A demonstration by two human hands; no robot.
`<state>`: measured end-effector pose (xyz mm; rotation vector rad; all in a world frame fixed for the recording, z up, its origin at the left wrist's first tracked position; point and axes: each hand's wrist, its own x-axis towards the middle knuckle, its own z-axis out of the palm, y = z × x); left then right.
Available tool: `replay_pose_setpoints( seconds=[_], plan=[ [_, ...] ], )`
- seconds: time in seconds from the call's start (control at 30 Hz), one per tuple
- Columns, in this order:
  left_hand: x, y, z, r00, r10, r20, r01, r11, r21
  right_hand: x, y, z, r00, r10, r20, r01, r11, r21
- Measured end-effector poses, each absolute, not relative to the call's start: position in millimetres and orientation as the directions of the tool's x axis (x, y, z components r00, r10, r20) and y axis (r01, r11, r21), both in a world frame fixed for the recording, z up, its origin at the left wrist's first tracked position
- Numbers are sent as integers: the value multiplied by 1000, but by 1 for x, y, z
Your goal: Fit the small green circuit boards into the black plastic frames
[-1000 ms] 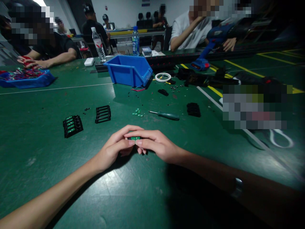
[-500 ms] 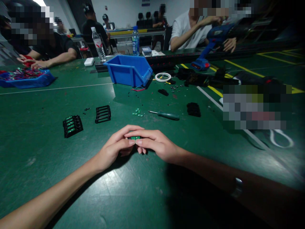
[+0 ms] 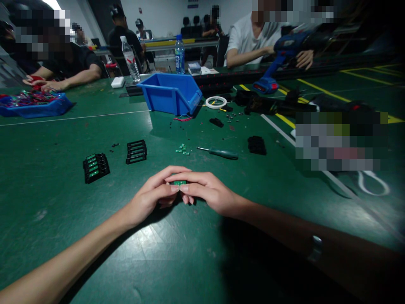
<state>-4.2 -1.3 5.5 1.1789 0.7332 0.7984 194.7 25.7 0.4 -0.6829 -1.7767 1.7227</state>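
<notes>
My left hand [image 3: 154, 195] and my right hand [image 3: 212, 192] meet over the green table [image 3: 177, 261], both closed around one small green board [image 3: 180, 183]. The thumbs press on its near edge and the fingers hide most of it. Beyond them lie several loose green boards [image 3: 182, 150] and a screwdriver [image 3: 221, 153] with a green handle. To the left are a black frame holding green boards [image 3: 96, 167] and a black slotted frame [image 3: 136, 151]. Stacked black parts [image 3: 257, 145] rest to the right.
Farther back stand a blue bin [image 3: 171, 93], a tape roll [image 3: 216, 102], two bottles and a blue power drill [image 3: 272, 69]. A blue tray of wires [image 3: 34, 103] is at the left. People sit across the table.
My hands and the board between them look unmoved. Across the table, the person in white has lowered a raised hand toward the drill.
</notes>
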Motion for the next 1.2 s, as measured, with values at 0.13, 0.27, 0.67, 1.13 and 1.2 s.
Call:
replay_pose_setpoints(
  seconds=[0.13,0.27,0.67,1.13,1.2],
  plan=[
    [-3,-1,6,519,851,-81,-138,176,975,194,26,0,-705,707,54,-21,56,-998],
    [-3,-1,5,524,848,-80,-134,175,975,194,26,1,-701,711,60,-26,58,-998],
    [-4,-1,4,526,848,-66,-158,173,972,195,25,-1,-701,708,86,-65,56,-996],
    [-3,-2,4,521,851,-59,-181,178,967,194,25,0,-693,716,90,-60,67,-996],
    [-3,-2,4,528,847,-60,-184,183,966,194,25,0,-691,718,86,-58,63,-996]
  ],
)
